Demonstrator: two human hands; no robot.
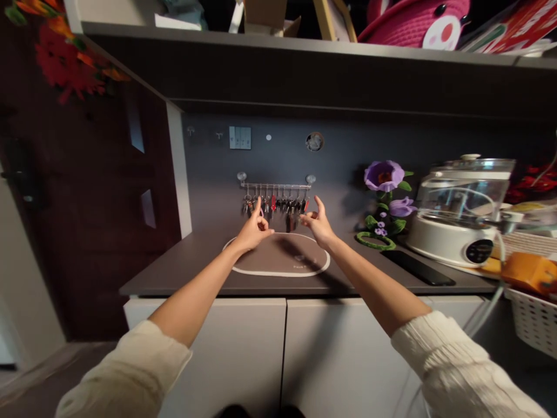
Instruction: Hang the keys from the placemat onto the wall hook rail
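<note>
Both my arms reach over a dark countertop (183, 267) toward a metal key rail (275, 186) fixed to the grey wall, with several keys (282, 204) hanging from its hooks. My left hand (255, 227) is at the rail's left end, index finger raised to the keys there and the other fingers curled. My right hand (318, 223) is at the right end, index finger up and thumb pointing toward the hanging keys. I cannot tell whether either hand grips a key. An oval grey mat (281, 255) with a white rim lies under both hands.
A purple fabric flower (385, 177) with a green ring stands to the right, then a white cooker with a glass lid (461, 215), a black phone (418, 267), and a white basket (533, 313). A shelf (304, 43) hangs overhead. A dark door (65, 203) is at the left.
</note>
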